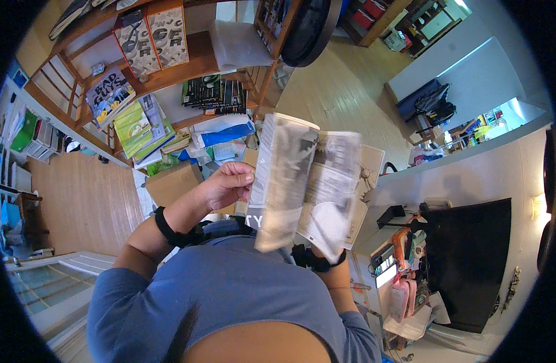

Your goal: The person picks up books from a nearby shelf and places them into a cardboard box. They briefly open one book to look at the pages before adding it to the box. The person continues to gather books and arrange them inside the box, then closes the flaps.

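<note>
An illustrated paperback book (332, 181) is spread in front of my chest, its pages blurred by motion. My left hand (232, 183) has its thumb and fingers closed on the book's left edge. Beneath the right half of the book is my right hand, mostly hidden by the pages; only the wrist with a black band shows, so its grip cannot be seen. A tan page or cover with drawings sticks out at the book's right side. One leaf curls down at the lower middle.
Ahead, a wooden shelf (194, 54) holds magazine files, thin books (132, 129) and a stack of dark books (214, 95). A cardboard box (173, 183) is near my left forearm. To the right are a cluttered cabinet top, a pink case (401, 297) and a television (468, 263).
</note>
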Demonstrator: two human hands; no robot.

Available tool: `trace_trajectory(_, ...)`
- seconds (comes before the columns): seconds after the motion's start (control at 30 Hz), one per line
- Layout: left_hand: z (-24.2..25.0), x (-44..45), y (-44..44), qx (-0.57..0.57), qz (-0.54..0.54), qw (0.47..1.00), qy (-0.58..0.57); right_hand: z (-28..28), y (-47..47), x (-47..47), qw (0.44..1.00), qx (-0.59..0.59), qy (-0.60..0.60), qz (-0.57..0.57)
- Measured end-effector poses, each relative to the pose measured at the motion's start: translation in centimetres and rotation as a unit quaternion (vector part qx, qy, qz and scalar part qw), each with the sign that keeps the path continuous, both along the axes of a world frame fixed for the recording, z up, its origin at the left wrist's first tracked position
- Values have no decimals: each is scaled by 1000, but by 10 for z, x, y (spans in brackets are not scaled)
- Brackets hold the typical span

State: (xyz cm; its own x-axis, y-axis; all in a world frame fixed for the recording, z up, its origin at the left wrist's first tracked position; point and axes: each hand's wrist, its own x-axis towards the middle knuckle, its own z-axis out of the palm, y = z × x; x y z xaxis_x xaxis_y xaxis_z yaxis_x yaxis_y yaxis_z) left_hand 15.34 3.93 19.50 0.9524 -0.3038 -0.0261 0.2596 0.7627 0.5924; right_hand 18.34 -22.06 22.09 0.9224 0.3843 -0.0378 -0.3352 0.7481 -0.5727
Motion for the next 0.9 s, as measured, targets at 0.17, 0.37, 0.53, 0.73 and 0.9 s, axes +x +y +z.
trace_trajectory(0.17, 2, -1, -1, 21, 25, 999, 27, 4, 3, 2, 999, 27, -7, 36)
trace_trajectory(0.37, 2, -1, 1, -4, 0, 1000, -10, 4, 7, 7, 997, 47, -6, 60)
trace_trajectory(0.53, 3, 0, 2, 13, 0, 1000, 12, 5, 5, 7, 993, 68, -3, 92)
trace_trajectory(0.73, 4, -1, 0, 7, 0, 1000, 15, 14, 20, 22, 981, 111, 13, 158)
trace_trajectory(0.9, 6, 2, -2, -15, -29, 999, 18, 26, 55, 50, 934, 163, 21, 316)
